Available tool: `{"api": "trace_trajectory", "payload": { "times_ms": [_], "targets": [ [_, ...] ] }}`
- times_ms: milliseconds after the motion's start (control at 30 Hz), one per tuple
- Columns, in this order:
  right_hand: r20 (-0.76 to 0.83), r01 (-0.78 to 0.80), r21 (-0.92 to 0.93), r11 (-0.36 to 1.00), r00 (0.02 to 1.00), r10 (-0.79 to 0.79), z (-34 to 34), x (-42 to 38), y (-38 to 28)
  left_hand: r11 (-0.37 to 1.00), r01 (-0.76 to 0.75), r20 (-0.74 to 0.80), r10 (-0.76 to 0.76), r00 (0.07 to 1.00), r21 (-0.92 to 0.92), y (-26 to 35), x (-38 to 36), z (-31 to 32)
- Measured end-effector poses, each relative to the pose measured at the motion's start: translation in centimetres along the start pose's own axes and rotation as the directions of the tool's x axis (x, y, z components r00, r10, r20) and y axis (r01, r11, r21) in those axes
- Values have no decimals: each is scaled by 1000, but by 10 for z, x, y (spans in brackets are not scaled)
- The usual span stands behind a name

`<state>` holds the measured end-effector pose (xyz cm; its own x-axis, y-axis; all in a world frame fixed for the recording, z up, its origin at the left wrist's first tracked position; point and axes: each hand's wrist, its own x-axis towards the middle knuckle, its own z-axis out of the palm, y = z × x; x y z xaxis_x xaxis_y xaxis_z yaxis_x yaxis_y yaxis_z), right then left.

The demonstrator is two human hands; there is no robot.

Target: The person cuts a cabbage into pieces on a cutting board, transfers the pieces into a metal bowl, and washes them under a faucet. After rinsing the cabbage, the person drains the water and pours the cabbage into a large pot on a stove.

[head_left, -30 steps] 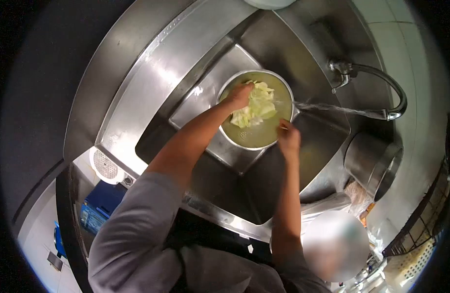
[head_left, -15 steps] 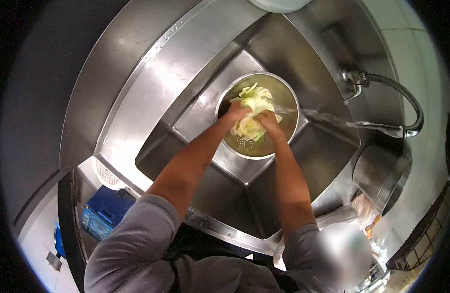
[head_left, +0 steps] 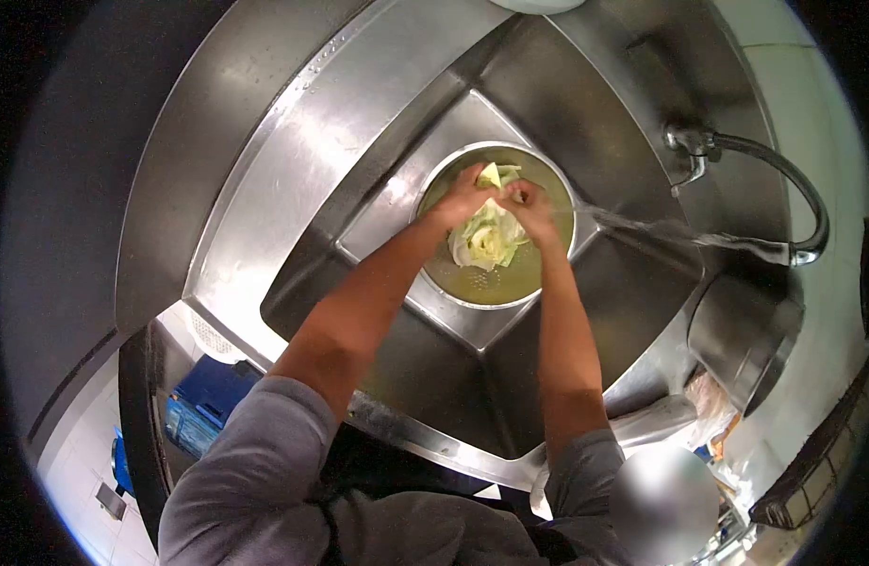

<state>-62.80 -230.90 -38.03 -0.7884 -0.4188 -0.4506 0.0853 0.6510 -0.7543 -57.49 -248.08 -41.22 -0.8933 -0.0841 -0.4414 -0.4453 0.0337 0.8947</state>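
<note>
Pale green cabbage leaves (head_left: 491, 236) lie in a round metal colander (head_left: 432, 275) that holds cloudy water, down in the steel sink. My left hand (head_left: 464, 193) is closed on cabbage at the upper left of the pile. Across from it, my right hand (head_left: 529, 203) has its fingers curled and pinched on cabbage at the upper right. A small pale piece stands up between the two hands. Some of the fingertips are hidden among the leaves. Below the pile, holes in the colander's bottom show through the water.
From the curved faucet (head_left: 804, 253) at the right, a stream of water runs leftward to the colander. A large steel pot (head_left: 745, 340) sits on the sink's right edge. Blue containers (head_left: 208, 396) stand at lower left. The steel sink (head_left: 378, 212) has a raised rim.
Both hands have moved up from the middle of the cabbage to its top edge. The leaves are bunched differently, and the right hand's fingers are more curled.
</note>
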Motion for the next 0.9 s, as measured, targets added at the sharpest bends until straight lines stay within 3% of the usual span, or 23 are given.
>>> {"api": "trace_trajectory", "payload": {
  "times_ms": [67,100,167,200,233,267,333,400,467,567,667,767,867,900],
  "targets": [
    [117,0,-309,951,992,38,-40,-18,-27,990,-70,71,62,996,120,-2,19,-3],
    [65,79,-284,956,996,-63,-45,-23,-12,987,-75,161,52,986,140,14,22,-10],
    [-53,250,-249,936,961,-271,-47,-24,18,966,-160,186,122,975,205,41,20,-9],
    [-52,106,-7,994,993,-106,-50,-25,-6,950,-202,198,156,968,238,48,21,-8],
    [-11,-53,233,971,998,57,-47,-27,-30,934,-239,196,191,962,264,53,21,-3],
    [67,-215,451,866,976,208,-47,-30,-48,918,-274,198,224,954,287,58,19,5],
    [12,-164,352,922,985,170,-49,-29,-47,878,-344,197,293,936,333,66,15,19],
    [58,-190,294,937,982,181,-54,-39,-61,889,-316,335,202,920,330,97,2,8],
    [63,-211,444,871,977,204,-52,-45,-59,877,-322,477,125,870,357,101,1,5],
    [16,-235,598,767,959,281,-41,-51,-55,832,-401,378,255,890,382,94,-9,15],
    [31,-237,634,736,959,281,-28,-54,-41,836,-405,363,271,891,371,83,-12,15],
    [86,-251,679,690,960,265,-28,-57,-34,826,-449,219,395,892,339,68,-21,14],
    [13,-150,869,471,959,282,-24,-67,-41,961,-261,79,254,964,89,57,-12,13],
    [2,-152,873,463,951,309,-21,-67,-44,968,-180,135,157,978,175,83,-23,2]
  ]
}}
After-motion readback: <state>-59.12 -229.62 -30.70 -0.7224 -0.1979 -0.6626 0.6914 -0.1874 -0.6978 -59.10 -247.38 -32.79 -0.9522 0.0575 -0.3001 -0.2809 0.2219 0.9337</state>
